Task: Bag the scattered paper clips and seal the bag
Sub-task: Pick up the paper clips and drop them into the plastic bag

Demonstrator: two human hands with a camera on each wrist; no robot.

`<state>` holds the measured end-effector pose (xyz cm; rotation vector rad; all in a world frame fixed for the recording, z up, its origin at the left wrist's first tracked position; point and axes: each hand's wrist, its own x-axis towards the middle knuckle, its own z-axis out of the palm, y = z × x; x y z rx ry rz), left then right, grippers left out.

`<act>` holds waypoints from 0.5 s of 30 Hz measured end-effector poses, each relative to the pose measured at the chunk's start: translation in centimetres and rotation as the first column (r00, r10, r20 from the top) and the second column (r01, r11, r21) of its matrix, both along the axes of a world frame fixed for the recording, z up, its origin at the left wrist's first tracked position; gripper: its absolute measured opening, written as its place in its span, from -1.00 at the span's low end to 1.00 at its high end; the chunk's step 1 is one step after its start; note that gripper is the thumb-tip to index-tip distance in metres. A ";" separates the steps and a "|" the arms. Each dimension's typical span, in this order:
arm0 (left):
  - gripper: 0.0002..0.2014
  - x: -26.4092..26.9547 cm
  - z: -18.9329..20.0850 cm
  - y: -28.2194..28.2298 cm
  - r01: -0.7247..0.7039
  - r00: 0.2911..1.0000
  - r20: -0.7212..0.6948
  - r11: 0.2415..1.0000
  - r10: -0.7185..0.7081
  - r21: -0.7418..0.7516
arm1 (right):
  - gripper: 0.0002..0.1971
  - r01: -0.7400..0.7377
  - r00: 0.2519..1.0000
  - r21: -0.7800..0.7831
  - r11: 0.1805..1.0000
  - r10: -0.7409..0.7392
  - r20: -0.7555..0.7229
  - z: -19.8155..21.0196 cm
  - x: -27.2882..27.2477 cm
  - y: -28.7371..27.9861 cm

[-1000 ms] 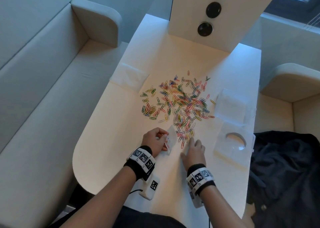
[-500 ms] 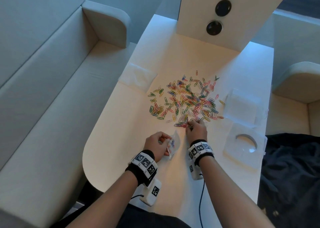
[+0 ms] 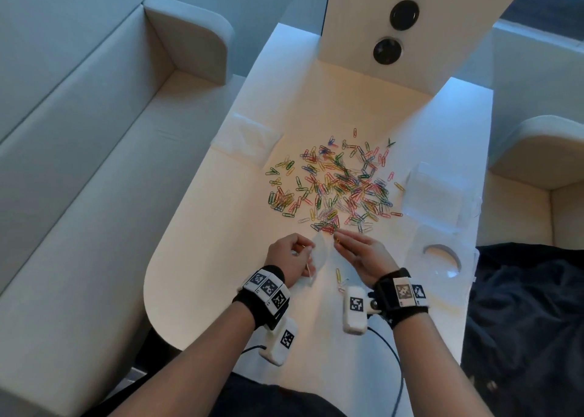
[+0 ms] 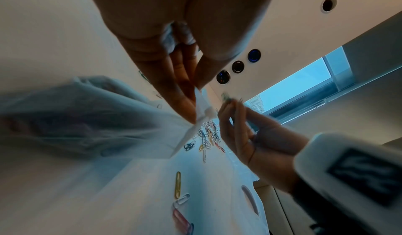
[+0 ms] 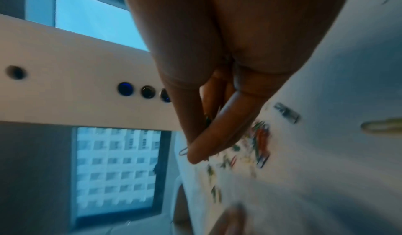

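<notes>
No words, numbers or brand names can be read in any view. The only signs are black-and-white square code markers: three in a row on the left wristband [image 3: 268, 289], two on the right wristband [image 3: 408, 291], and one each on the white camera unit below the left wrist [image 3: 287, 338] and on the white camera unit beside the right wrist [image 3: 356, 304]. In the left wrist view one such marker [image 4: 367, 176] shows only as a blur.

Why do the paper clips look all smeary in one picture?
Right wrist view: motion blur smears the clips and the table. Left wrist view: the bag is close and hazy. Head view: the clips are sharp, under warm light.
</notes>
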<state>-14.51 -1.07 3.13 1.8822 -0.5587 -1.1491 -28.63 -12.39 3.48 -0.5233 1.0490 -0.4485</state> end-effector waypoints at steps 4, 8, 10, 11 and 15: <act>-0.94 -0.2 0.2 -0.4 0.013 1.000 -0.003 1.000 -0.013 -0.015 | -0.83 -0.350 0.924 -0.230 0.908 0.294 -0.243 1.8 1.8 1.9; -0.92 -0.2 -0.1 -0.2 0.002 0.999 0.047 1.000 -0.001 -0.020 | -0.96 -0.614 0.706 -0.358 0.703 0.287 -0.647 1.6 3.0 2.2; -0.92 -0.2 -0.1 -0.1 0.010 0.998 0.055 0.999 -0.008 -0.032 | -0.94 -0.711 0.595 -0.329 0.622 0.283 -0.752 1.5 3.5 2.1; -0.92 -0.3 -0.1 -0.1 0.018 0.998 0.058 0.999 -0.015 -0.039 | -0.91 -0.765 0.527 -0.308 0.566 0.275 -0.804 1.4 3.7 2.2; -0.91 -0.3 0.1 -0.3 0.064 0.994 0.094 0.995 -0.057 -0.073 | -0.79 -0.886 0.334 -0.214 0.412 0.246 -0.910 1.4 4.3 2.6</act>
